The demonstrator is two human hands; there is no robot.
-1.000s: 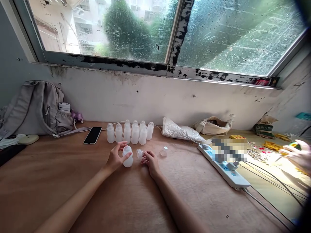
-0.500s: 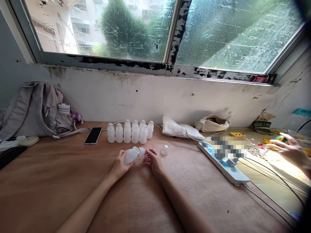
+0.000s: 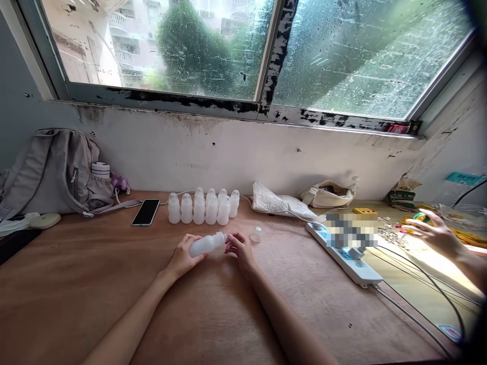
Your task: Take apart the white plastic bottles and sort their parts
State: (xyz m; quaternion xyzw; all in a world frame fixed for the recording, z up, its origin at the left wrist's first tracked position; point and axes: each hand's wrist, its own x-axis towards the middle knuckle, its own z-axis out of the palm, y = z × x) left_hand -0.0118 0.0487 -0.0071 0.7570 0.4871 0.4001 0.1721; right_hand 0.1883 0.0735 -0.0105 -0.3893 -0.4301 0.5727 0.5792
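Note:
My left hand (image 3: pixel 186 256) is wrapped round a frosted white bottle (image 3: pixel 202 246), which lies tilted with its neck to the right. At the bottle's mouth is a clear collar with a nipple (image 3: pixel 219 239), held by the fingertips of my right hand (image 3: pixel 239 248). Just right of that hand, a clear round cap (image 3: pixel 254 237) and a small white disc (image 3: pixel 258 228) rest on the table. Behind my hands stand several frosted bottles (image 3: pixel 199 209) with clear tops, grouped close together.
A phone (image 3: pixel 146 212) and a grey backpack (image 3: pixel 57 172) are at the left. Towards the right lie a white padded packet (image 3: pixel 281 202), a beige pouch (image 3: pixel 329 194) and a power strip (image 3: pixel 346 258) with cables. Another person's hand (image 3: pixel 437 233) holds something at the far right.
The bottle in my left hand has tipped flatter, and its mouth now meets the collar in my right hand; before, a small gap separated them. The other person's hand appears further left.

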